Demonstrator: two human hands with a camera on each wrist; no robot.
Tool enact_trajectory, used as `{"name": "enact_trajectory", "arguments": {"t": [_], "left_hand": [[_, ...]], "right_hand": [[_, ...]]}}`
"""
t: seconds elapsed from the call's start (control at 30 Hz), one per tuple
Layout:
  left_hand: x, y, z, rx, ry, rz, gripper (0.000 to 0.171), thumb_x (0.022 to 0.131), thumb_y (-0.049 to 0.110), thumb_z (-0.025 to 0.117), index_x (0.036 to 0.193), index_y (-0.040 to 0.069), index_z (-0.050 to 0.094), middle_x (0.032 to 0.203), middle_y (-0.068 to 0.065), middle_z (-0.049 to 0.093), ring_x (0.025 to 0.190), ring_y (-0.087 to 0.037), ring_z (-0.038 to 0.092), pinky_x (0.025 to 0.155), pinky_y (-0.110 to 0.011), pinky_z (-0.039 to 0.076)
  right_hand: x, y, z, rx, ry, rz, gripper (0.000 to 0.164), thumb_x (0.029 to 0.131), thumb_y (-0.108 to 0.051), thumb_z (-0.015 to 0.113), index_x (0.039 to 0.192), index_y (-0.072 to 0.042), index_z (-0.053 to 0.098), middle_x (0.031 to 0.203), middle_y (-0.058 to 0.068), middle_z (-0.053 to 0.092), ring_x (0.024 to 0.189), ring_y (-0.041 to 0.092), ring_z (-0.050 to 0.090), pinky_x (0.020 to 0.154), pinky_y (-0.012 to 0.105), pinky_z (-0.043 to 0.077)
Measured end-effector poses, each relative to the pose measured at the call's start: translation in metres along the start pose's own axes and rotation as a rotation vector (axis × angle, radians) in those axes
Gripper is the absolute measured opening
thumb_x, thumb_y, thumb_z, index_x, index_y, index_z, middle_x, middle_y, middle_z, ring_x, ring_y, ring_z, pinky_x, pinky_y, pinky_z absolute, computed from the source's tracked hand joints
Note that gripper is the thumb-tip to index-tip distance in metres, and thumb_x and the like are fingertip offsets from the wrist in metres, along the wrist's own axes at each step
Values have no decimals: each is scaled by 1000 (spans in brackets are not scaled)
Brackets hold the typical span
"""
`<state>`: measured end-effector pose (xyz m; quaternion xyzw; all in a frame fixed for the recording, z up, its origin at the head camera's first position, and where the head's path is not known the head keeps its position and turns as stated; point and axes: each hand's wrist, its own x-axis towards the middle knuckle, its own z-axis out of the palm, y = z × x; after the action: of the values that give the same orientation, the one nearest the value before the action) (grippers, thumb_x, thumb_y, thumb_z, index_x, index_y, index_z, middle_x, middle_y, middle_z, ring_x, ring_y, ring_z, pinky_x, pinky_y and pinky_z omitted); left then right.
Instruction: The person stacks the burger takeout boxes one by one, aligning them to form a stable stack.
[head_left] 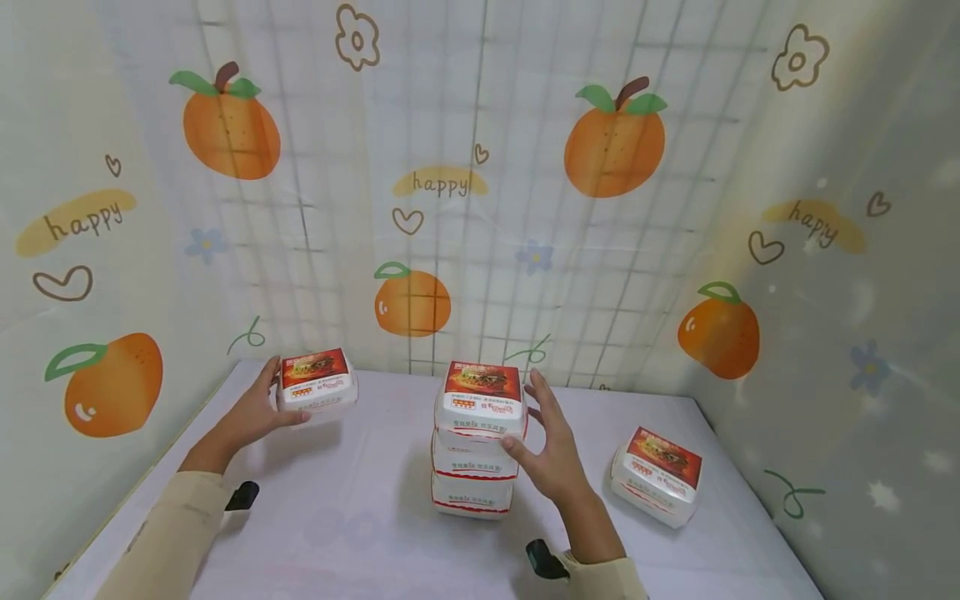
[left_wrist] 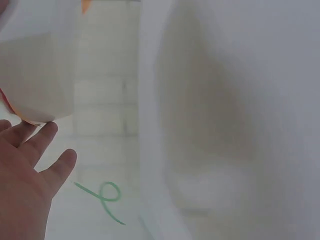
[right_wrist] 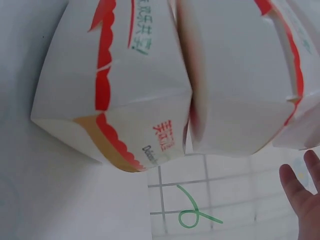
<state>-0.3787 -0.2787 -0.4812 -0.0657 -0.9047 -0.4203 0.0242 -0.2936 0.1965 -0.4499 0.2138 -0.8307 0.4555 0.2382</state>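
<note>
My left hand (head_left: 251,412) grips a white burger box (head_left: 318,402) with a red burger picture on its lid, held above the table at the left. In the left wrist view the box (left_wrist: 37,75) shows its pale side, and the hand's fingers (left_wrist: 47,132) are at its lower edge. A stack of three similar boxes (head_left: 474,462) stands at mid-table. My right hand (head_left: 558,454) is at the right side of the top box (head_left: 480,400), fingers spread, thumb near its front corner. The right wrist view shows the fingers (right_wrist: 295,182) straight beside the stacked boxes (right_wrist: 235,75).
Another burger box (head_left: 656,477) sits on the table at the right, turned at an angle. The pale table (head_left: 360,533) is bordered by curtains (head_left: 510,275) printed with oranges, with a wire grid behind the back one.
</note>
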Motion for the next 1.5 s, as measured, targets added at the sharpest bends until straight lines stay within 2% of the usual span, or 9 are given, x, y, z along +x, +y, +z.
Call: {"name": "enact_trajectory", "arguments": {"t": [0.27,0.5,0.7,0.93,1.27,1.5], "left_hand": [[-5,31,-6,2,21,79,117,78,53,76,157,12,0,157,-23,16,138,-50,19,102,-70,25],[-7,51,-8,-40,28,139,110,82,44,76,157,17,-1,160,-15,14,141,-45,16,101,-71,26],[-8,64,-9,-31,28,155,115,79,51,76,157,19,-1,160,-12,13,142,-44,16,101,-71,26],[-4,71,-10,-29,30,172,116,77,51,78,157,18,1,160,-13,14,142,-43,16,102,-70,25],[3,91,-19,-41,37,211,117,74,50,81,157,19,4,158,-12,18,140,-45,20,102,-69,28],[0,110,-18,-79,31,231,115,73,47,82,157,21,8,158,-9,21,140,-42,20,100,-69,31]], "right_hand": [[2,0,0,-13,-3,-13,94,84,-36,72,156,-37,13,160,-3,18,139,28,34,99,59,40],[2,-1,0,-19,-4,2,94,84,-37,73,156,-38,12,160,-4,20,138,27,35,100,58,40],[2,-1,0,-21,-7,4,94,84,-37,73,156,-38,12,159,-4,21,137,27,36,100,57,40],[1,-2,-1,-21,-17,10,94,84,-38,72,156,-39,11,159,-3,22,137,28,37,99,59,40],[5,-2,-5,-12,-2,-81,93,84,-34,72,157,-32,15,158,4,26,138,27,34,99,58,41],[5,-1,-4,-13,-1,-80,92,84,-34,71,157,-32,16,157,7,28,138,26,34,99,59,40]]}}
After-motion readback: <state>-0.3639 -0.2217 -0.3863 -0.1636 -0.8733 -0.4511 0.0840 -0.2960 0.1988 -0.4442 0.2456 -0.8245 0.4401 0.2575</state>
